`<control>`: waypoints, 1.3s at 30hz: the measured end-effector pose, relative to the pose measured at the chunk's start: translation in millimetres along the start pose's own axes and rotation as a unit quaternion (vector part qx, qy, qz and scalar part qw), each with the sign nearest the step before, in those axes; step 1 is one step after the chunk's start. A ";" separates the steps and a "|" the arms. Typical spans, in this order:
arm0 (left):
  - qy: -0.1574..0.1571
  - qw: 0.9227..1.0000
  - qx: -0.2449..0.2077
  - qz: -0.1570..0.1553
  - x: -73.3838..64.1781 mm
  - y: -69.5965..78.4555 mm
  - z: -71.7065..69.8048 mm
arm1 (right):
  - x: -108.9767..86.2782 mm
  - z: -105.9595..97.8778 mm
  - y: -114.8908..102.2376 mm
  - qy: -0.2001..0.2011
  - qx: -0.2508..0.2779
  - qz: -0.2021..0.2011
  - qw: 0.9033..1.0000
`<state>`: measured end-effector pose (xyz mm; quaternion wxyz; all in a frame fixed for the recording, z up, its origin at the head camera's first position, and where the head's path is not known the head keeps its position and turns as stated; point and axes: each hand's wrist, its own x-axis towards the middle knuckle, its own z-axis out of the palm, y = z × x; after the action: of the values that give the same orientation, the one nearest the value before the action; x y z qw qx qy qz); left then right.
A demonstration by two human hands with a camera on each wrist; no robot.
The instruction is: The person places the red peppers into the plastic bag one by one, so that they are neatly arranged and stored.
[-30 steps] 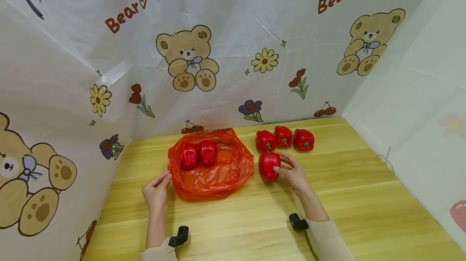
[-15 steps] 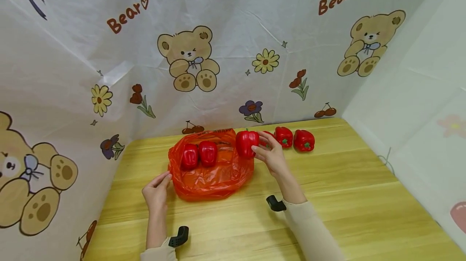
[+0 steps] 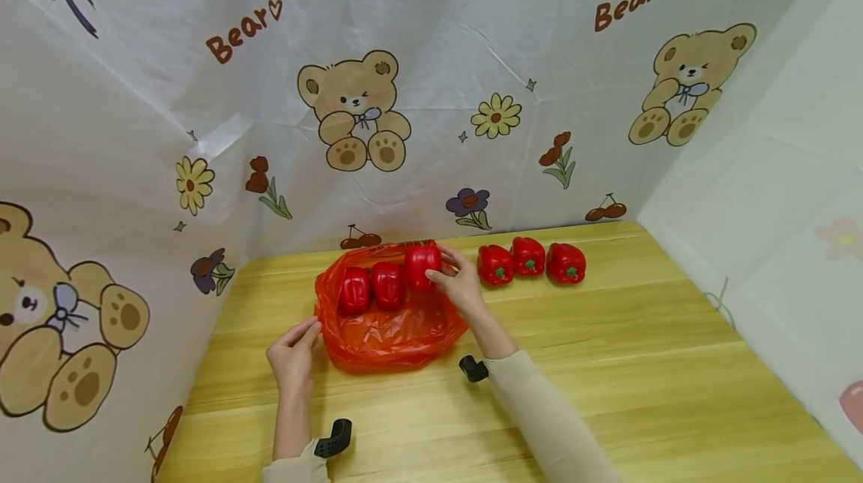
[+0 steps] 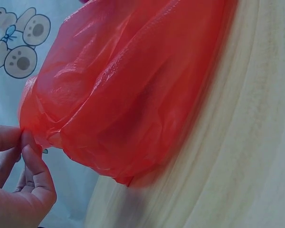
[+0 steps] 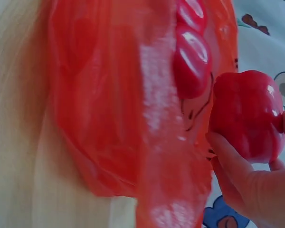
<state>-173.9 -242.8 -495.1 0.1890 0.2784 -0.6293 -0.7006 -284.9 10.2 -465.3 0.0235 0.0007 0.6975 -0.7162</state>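
A red plastic bag (image 3: 387, 352) lies open on the table, with two red bell peppers (image 3: 355, 290) inside, side by side. My left hand (image 3: 293, 356) pinches the bag's left rim between thumb and fingers, and the left wrist view shows the same pinch on the bag (image 4: 118, 104). In my right hand (image 3: 464, 290) is another red bell pepper (image 3: 422, 267), held over the bag's back right part, beside the two in it. Fingers and thumb grip that bell pepper (image 5: 247, 114) from its side in the right wrist view.
Three more red bell peppers (image 3: 529, 257) with green stems sit in a row on the table's back right. The wooden table (image 3: 640, 363) meets a white cloth backdrop (image 3: 431, 191) printed with bears and flowers.
My right hand has lifted a bell pepper from the table right of the bag and carried it left over the bag's opening. My left hand keeps its pinch on the rim.
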 end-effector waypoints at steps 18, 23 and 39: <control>0.001 1.000 -0.004 -0.003 -0.3 -0.8 2.0 | 6.5 9.7 32.2 0.058 -0.135 -0.003 0.989; 0.000 1.000 -0.008 -0.004 -0.2 -0.5 2.3 | 6.4 13.0 37.3 0.070 -0.180 -0.022 0.981; -0.001 1.000 -0.007 -0.008 -1.3 0.7 1.4 | -3.1 15.8 41.3 0.041 -0.251 -0.054 0.966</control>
<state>-173.8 -241.0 -494.1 0.1845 0.2817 -0.6225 -0.7065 -279.9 -6.6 -506.0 -0.0447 -0.0132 0.8544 -0.5175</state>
